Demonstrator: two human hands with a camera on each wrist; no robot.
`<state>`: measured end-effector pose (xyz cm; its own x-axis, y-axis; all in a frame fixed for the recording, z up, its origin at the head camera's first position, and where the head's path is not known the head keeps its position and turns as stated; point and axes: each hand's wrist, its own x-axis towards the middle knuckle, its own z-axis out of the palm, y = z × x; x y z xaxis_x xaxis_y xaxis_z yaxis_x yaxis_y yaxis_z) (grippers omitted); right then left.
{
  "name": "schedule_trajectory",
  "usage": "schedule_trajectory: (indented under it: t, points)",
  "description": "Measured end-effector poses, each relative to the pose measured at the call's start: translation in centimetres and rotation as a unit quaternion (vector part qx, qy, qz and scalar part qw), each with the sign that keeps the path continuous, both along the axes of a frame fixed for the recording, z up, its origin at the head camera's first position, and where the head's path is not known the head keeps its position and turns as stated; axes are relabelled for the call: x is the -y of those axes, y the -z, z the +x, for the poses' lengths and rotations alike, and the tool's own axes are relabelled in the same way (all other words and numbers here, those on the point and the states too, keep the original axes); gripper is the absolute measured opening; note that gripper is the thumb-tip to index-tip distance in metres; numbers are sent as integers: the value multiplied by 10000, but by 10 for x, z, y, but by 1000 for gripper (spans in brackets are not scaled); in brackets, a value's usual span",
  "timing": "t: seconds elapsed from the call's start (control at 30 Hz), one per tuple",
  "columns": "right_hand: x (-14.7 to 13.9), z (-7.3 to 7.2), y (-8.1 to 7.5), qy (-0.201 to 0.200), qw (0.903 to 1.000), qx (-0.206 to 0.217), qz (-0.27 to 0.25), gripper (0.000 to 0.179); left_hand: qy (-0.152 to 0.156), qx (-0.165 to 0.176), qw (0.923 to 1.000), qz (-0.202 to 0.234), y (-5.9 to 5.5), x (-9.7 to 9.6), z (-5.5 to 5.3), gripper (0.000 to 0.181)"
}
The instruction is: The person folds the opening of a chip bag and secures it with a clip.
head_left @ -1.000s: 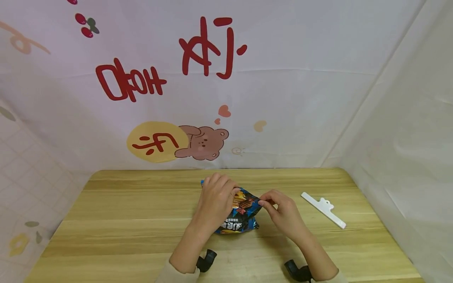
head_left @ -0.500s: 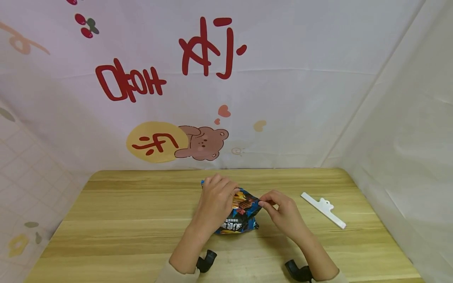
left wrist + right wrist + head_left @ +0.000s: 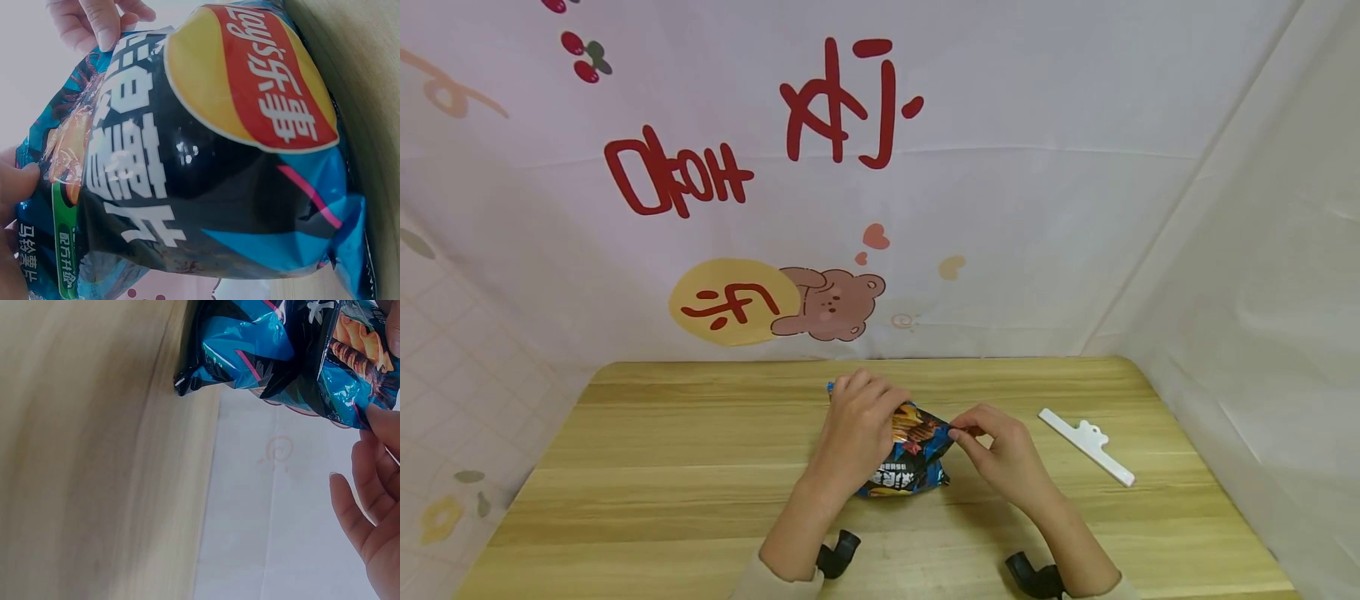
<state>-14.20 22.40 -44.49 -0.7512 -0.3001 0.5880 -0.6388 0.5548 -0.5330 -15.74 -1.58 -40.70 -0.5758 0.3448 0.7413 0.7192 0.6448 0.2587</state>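
A blue and black bag of Lay's potato chips stands on the table between my hands. Its lettered, puffed front fills much of the left wrist view, and the upper part is folded over. My left hand grips the top edge from the left, hiding part of the bag in the head view. At the right end of that edge, thumb and forefinger of my right hand pinch the corner. The right wrist view shows the remaining right fingers loosely bent, away from the bag.
To the right of my right hand, a white bag clip lies on the wooden table. Black curved pieces show beside both wrists. A printed white cloth hangs behind the table's far edge.
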Motion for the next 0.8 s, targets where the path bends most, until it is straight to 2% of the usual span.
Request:
schedule_trajectory:
  t: [0.17,0.47,0.67,0.8]
  points:
    - [1,1,0,-1,9999,78,-100,27,0,20,10000,-72,-1,1,1,31]
    - [3,3,-1,48,9988,469,-147,20,76,100,9999,-40,-2,3,1,27]
    - [4,3,0,87,9986,493,-187,16,204,14,9998,51,-1,3,0,27]
    - [4,3,1,104,9983,565,-99,19,245,95,9996,70,-1,4,1,25]
